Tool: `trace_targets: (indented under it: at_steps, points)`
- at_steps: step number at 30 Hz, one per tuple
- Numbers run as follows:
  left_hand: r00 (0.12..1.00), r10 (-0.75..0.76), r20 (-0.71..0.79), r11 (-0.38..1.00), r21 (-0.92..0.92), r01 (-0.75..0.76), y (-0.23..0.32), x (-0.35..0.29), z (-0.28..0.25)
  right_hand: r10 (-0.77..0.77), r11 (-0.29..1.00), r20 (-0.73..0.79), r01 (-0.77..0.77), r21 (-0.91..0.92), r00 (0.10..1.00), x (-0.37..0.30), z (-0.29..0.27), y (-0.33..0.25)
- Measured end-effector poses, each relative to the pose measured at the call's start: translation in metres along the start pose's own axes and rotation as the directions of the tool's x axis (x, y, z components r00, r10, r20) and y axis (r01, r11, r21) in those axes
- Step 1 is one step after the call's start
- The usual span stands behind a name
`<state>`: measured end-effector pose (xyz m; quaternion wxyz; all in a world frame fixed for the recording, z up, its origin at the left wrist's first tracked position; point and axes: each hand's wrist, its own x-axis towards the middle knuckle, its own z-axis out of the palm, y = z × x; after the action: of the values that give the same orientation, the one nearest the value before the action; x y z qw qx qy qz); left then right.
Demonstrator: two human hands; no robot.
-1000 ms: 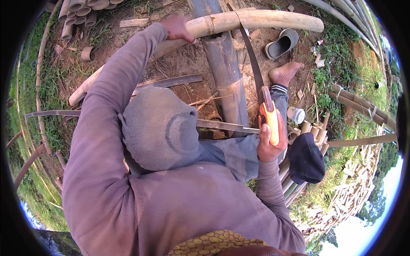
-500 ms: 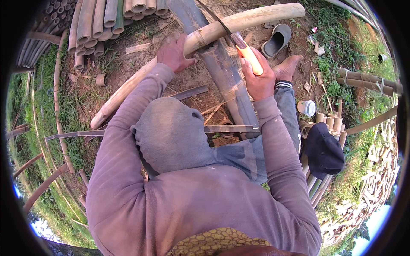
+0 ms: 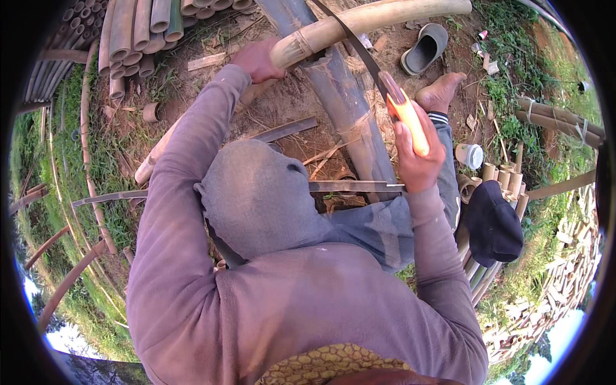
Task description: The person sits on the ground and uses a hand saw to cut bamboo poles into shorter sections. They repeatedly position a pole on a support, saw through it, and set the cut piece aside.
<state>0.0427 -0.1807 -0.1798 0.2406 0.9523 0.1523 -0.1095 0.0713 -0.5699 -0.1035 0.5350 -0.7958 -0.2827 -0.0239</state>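
Observation:
A long, pale, slightly curved bamboo pole slants from lower left to upper right. It rests across a thick grey beam. My left hand is closed around the pole, left of the beam. In my right hand is a saw with a long thin dark blade and an orange handle. The blade lies across the pole near the beam, to the right of my left hand. Whether its edge sits in a cut cannot be seen. My bare foot is beyond my right hand.
Bamboo culms are stacked at the far left. A clog-like shoe and a white cup lie on the right, with a dark cap on short bamboo pieces. A long thin strip crosses near my lap.
My right hand has drawn the saw back toward me and to the right. My left hand still grips the pole and appears slightly shifted with the view.

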Motion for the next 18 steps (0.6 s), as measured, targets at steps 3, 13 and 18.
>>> trace_targets:
  at_steps: [3,13,18]
  points:
    - [0.999,0.03,-0.018,0.999,-0.022,-0.031,0.009,0.012,-0.008,0.012,0.994,0.008,-0.011,-0.112,1.0,0.082,0.073,0.037]
    - [0.999,0.03,-0.031,0.999,-0.037,-0.031,-0.001,0.005,0.0,-0.265,0.902,0.2,0.316,-0.294,0.943,-0.044,-0.034,0.091]
    - [0.999,0.003,-0.033,1.0,-0.027,-0.004,-0.003,0.01,0.003,-0.092,0.859,0.411,0.281,-0.428,0.907,-0.042,-0.031,0.127]
